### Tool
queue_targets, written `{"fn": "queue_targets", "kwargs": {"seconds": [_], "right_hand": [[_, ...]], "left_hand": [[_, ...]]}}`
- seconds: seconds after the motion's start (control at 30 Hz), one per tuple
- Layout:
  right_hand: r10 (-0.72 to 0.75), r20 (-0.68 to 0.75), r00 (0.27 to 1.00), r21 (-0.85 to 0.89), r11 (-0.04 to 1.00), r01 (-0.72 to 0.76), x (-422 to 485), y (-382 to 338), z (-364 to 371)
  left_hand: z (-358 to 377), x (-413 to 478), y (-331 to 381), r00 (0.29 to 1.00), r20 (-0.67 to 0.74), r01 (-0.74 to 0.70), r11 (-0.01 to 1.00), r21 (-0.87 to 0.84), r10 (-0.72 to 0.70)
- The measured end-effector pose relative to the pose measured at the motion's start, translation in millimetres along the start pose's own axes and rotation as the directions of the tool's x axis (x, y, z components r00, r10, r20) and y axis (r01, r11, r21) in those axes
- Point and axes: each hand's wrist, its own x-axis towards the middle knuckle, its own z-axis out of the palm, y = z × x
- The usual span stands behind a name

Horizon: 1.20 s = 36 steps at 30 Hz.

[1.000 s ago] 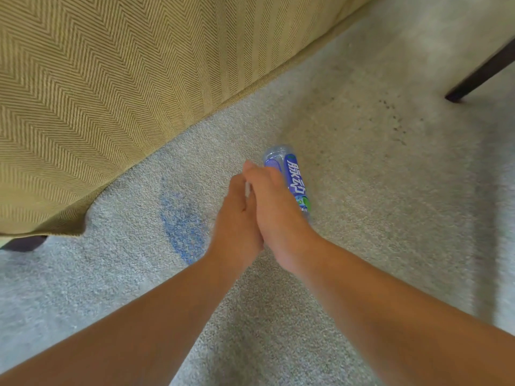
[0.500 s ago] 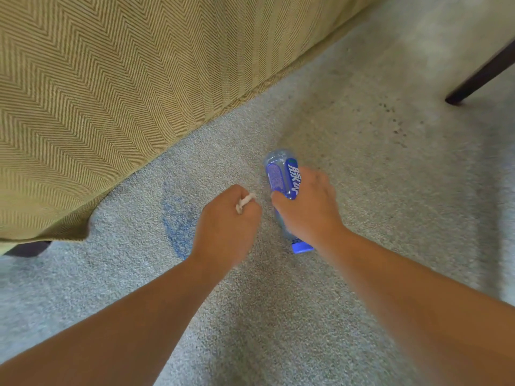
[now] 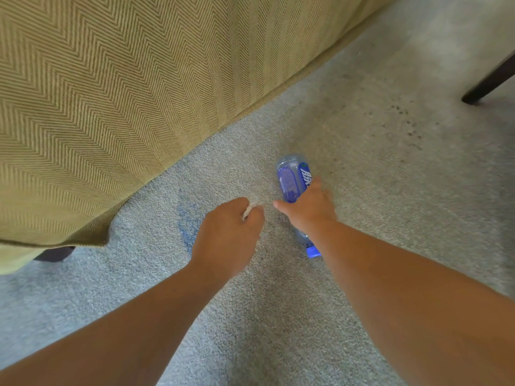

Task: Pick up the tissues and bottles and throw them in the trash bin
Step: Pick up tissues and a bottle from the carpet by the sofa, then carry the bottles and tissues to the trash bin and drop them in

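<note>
A clear plastic bottle (image 3: 292, 179) with a blue label and a blue cap lies over the grey carpet, its cap end toward me. My right hand (image 3: 309, 207) grips it round the middle, fingers curled over the label. My left hand (image 3: 228, 229) is closed in a fist beside it, and a scrap of white tissue (image 3: 247, 211) shows between its fingers. The two hands are a short gap apart. Most of the tissue is hidden inside the fist.
A yellow-green herringbone sofa (image 3: 125, 93) fills the upper left, its skirt hanging close to the carpet, with a dark foot (image 3: 54, 253) under it. A dark furniture leg (image 3: 490, 82) stands at the upper right. A blue stain (image 3: 188, 224) marks the carpet (image 3: 390, 168) left of my hands.
My hands, pressed together over the bottle a second ago, have parted. The right hand has closed round the bottle, turning its cap toward me; the left drew back left holding tissue.
</note>
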Motion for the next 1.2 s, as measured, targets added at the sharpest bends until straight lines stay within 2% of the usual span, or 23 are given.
{"fn": "queue_targets", "kwargs": {"seconds": [0.13,0.23,0.3,0.4,0.53,0.6,0.77,0.9,1.0,1.1,1.2], "right_hand": [[0.024,-0.012,1.0,0.159,0.987,-0.022,-1,6,-6],[-0.053,0.005,0.999,0.272,0.961,0.05,-18,12,-18],[-0.082,0.036,0.996,0.315,0.947,0.066,-42,15,-38],[-0.052,0.082,0.995,0.486,0.874,0.006,-89,11,-87],[-0.022,0.117,0.993,0.689,0.722,-0.065,-171,-7,-175],[-0.032,0.104,0.994,0.721,0.691,-0.053,-215,-21,-224],[-0.078,0.032,0.996,0.753,0.657,0.027,-326,-62,-375],[-0.028,-0.038,0.999,0.77,0.636,0.047,-410,-85,-499],[0.016,-0.129,0.991,0.753,0.652,0.088,-469,-96,-577],[0.053,-0.246,0.968,0.731,0.666,0.149,-528,-103,-641],[0.117,-0.381,0.917,0.719,0.661,0.215,-594,-99,-687]], "left_hand": [[-1,-2,0,1.0,0.005,-0.01,1.0,-0.015,0.01],[6,-2,5,1.0,0.02,0.014,1.0,-0.017,-0.014],[7,-10,19,0.999,0.025,0.048,0.999,-0.005,-0.048],[-9,-31,60,0.996,0.048,0.079,0.997,-0.006,-0.079],[-53,-71,146,0.992,0.111,0.049,0.997,0.054,-0.055],[-80,-90,198,0.993,0.117,0.012,0.996,0.092,-0.023],[-154,-148,357,0.982,0.129,-0.151,0.983,0.101,0.137],[-216,-196,476,0.95,0.183,-0.282,0.948,0.145,0.255],[-254,-231,561,0.919,0.171,-0.375,0.921,0.105,0.355],[-278,-265,629,0.863,0.169,-0.494,0.865,0.085,0.476],[-288,-302,680,0.801,0.237,-0.567,0.824,0.006,0.549]]}}
